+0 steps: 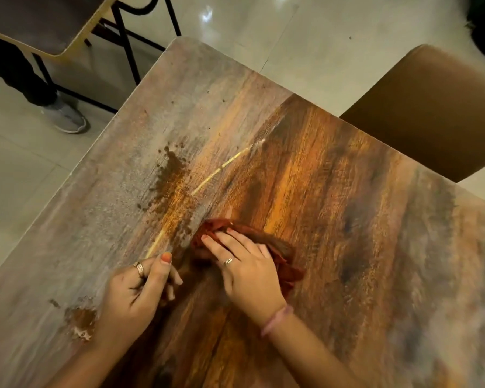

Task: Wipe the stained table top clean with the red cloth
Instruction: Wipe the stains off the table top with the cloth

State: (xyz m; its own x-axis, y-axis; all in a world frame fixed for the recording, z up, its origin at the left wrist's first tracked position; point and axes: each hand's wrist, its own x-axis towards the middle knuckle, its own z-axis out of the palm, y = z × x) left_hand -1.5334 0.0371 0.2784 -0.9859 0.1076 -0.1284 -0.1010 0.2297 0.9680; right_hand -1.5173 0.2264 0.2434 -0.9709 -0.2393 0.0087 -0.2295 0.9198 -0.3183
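The wood-grain table top (333,191) fills most of the view. A crumpled red cloth (266,245) lies on it near the middle, and my right hand (247,267) presses flat on it with fingers spread. My left hand (140,289) rests beside it to the left, fingers loosely curled, holding nothing. A dark brown speckled stain (171,175) spreads on the table beyond the cloth, to the upper left. A second brown stain (80,320) sits near the left edge, just left of my left wrist.
A brown chair seat (437,107) is tucked at the table's far right side. At the top left stands another chair (42,26) with black metal legs, and a person's grey shoe (66,117) on the pale tiled floor (305,37).
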